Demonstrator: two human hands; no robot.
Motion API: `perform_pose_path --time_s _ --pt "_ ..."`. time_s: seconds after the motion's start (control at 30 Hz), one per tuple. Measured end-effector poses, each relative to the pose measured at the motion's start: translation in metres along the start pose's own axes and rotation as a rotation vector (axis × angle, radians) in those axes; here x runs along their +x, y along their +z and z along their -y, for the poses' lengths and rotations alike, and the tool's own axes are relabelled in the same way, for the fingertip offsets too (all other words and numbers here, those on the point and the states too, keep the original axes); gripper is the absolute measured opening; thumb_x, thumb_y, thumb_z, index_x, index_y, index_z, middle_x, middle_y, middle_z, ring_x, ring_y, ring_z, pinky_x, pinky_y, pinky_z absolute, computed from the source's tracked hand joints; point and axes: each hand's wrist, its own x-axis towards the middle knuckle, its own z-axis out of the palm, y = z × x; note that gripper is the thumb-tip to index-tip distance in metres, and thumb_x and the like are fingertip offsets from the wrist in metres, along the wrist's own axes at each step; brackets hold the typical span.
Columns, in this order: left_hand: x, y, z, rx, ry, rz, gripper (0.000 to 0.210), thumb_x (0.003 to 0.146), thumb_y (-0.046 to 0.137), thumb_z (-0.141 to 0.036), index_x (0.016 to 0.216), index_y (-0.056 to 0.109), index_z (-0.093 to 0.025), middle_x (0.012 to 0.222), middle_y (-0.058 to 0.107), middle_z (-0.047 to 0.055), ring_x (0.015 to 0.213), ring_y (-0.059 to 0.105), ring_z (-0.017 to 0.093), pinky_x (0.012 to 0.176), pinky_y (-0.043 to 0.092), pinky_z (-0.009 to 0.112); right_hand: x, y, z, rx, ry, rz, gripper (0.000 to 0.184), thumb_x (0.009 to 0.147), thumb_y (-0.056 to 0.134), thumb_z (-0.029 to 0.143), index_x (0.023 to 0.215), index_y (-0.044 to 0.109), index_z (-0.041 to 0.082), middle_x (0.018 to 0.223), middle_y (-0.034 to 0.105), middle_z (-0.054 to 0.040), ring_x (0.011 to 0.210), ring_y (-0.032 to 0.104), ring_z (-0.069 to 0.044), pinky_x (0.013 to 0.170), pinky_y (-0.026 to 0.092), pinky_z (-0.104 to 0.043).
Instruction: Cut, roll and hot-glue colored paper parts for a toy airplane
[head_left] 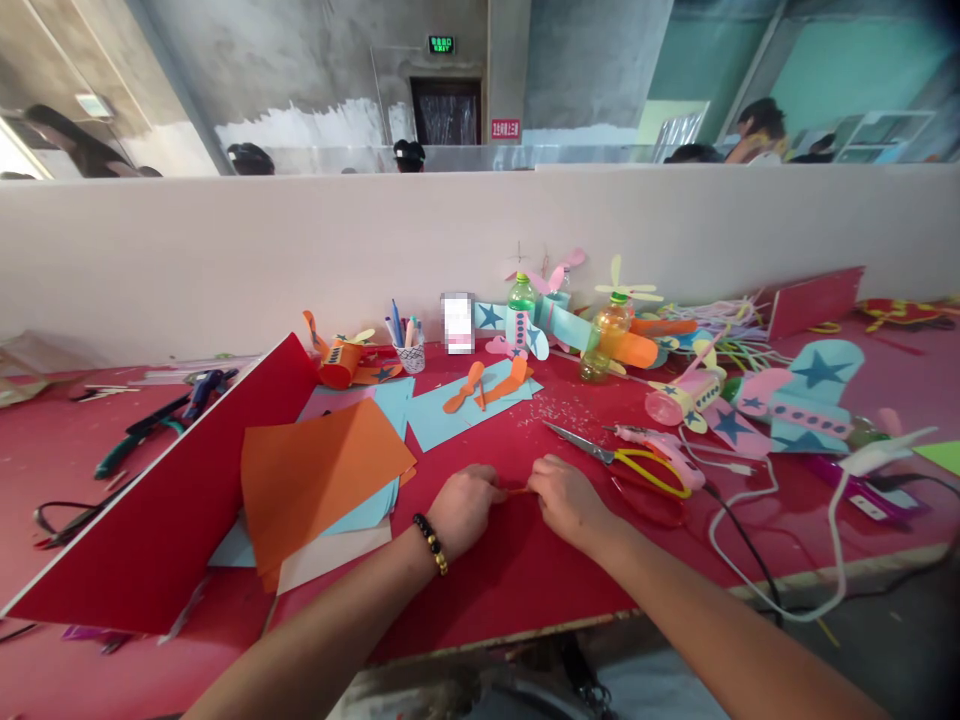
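My left hand (pixel 466 505), with a beaded bracelet (pixel 430 545) at the wrist, pinches one end of a thin orange strip (pixel 517 491). The strip's other end is between the fingers of my right hand (pixel 562 500), so it spans the short gap just above the red tabletop (pixel 495 590). Its material is too small to make out. Beyond my hands, orange propeller-shaped cutouts (pixel 465 388) lie on a light blue sheet (pixel 442 418). Scissors with yellow handles (pixel 651 470) rest to the right of my right hand, beside a pink glue gun (pixel 667 447).
Orange paper sheets (pixel 322 470) lie at the left beside a red divider board (pixel 180 500). A pen cup (pixel 410 356) and a phone (pixel 457 325) stand at the back. Bottle-and-paper planes (pixel 810 405) crowd the right, with a white cable (pixel 772 600) near the front edge.
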Motion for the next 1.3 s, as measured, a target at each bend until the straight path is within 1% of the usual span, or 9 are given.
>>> perform_pose_path --time_s 0.2,0.33,0.47,0.57,0.73,0.87,1.0,1.13,1.3 --pt "-0.002 -0.006 -0.009 0.062 -0.007 0.054 0.033 0.082 0.039 -0.009 0.088 0.07 -0.018 0.083 0.059 0.007 0.08 0.052 0.018 0.069 0.04 0.027 -0.005 -0.002 0.002 0.033 -0.001 0.01 0.021 0.074 0.047 0.002 0.069 0.061 0.017 0.076 0.057 -0.0056 0.08 0.046 -0.018 0.069 0.035 -0.026" --pt "0.002 -0.001 -0.003 0.034 -0.036 0.047 0.028 0.078 0.045 -0.01 0.085 0.07 -0.021 0.082 0.061 0.006 0.078 0.054 0.017 0.068 0.039 0.026 -0.005 0.0 0.001 0.093 0.01 -0.022 0.021 0.073 0.047 0.0 0.076 0.06 0.017 0.08 0.056 -0.0053 0.082 0.046 -0.018 0.072 0.036 -0.026" --pt "0.011 0.002 0.003 -0.049 -0.109 0.003 0.019 0.078 0.052 -0.019 0.085 0.069 -0.023 0.081 0.063 0.003 0.075 0.056 0.016 0.066 0.04 0.024 -0.001 0.001 -0.005 0.158 -0.041 -0.043 0.024 0.07 0.048 -0.001 0.079 0.059 0.017 0.082 0.055 -0.0045 0.083 0.046 -0.018 0.074 0.038 -0.027" --pt "0.018 0.001 0.005 -0.104 -0.115 -0.021 0.018 0.077 0.053 -0.02 0.085 0.068 -0.024 0.081 0.065 0.002 0.075 0.056 0.015 0.066 0.04 0.023 0.007 -0.003 -0.011 0.19 -0.088 -0.07 0.024 0.069 0.047 -0.002 0.077 0.059 0.018 0.082 0.054 -0.0041 0.083 0.046 -0.018 0.074 0.038 -0.028" --pt "0.027 -0.011 0.015 -0.276 -0.19 -0.046 0.019 0.075 0.051 -0.018 0.087 0.066 -0.02 0.077 0.066 0.001 0.067 0.055 0.013 0.06 0.039 0.022 0.036 -0.023 -0.016 0.342 -0.14 -0.134 0.024 0.072 0.045 0.0 0.077 0.061 0.018 0.083 0.056 -0.0041 0.084 0.05 -0.017 0.075 0.04 -0.028" --pt "0.039 -0.023 0.026 -0.416 -0.244 -0.159 0.018 0.076 0.048 -0.018 0.086 0.064 -0.018 0.076 0.065 0.001 0.066 0.054 0.012 0.061 0.039 0.022 0.066 -0.031 -0.019 0.596 -0.018 -0.13 0.015 0.077 0.05 0.014 0.082 0.063 0.019 0.084 0.062 -0.0039 0.078 0.055 -0.016 0.069 0.043 -0.026" --pt "0.047 -0.021 0.036 -0.506 -0.27 -0.258 0.018 0.074 0.049 -0.015 0.084 0.064 -0.017 0.078 0.065 0.001 0.069 0.055 0.012 0.066 0.04 0.022 0.084 -0.02 -0.026 0.767 0.108 -0.063 0.014 0.078 0.055 0.029 0.077 0.065 0.018 0.069 0.064 -0.0006 0.063 0.055 -0.014 0.058 0.041 -0.024" --pt "0.048 -0.009 0.048 -0.596 -0.276 -0.228 0.016 0.074 0.054 -0.017 0.083 0.067 -0.016 0.079 0.064 0.002 0.071 0.054 0.013 0.066 0.041 0.022 0.088 -0.001 -0.036 0.818 0.145 -0.009 0.012 0.073 0.061 0.028 0.072 0.067 0.018 0.061 0.063 0.0014 0.057 0.052 -0.013 0.053 0.039 -0.023" --pt "0.048 -0.006 0.054 -0.637 -0.291 -0.24 0.014 0.073 0.059 -0.018 0.083 0.07 -0.016 0.08 0.064 0.003 0.074 0.054 0.013 0.068 0.042 0.022 0.087 0.005 -0.038 0.847 0.204 0.012 0.014 0.071 0.064 0.029 0.079 0.071 0.02 0.071 0.07 -0.0012 0.066 0.06 -0.017 0.061 0.044 -0.025"
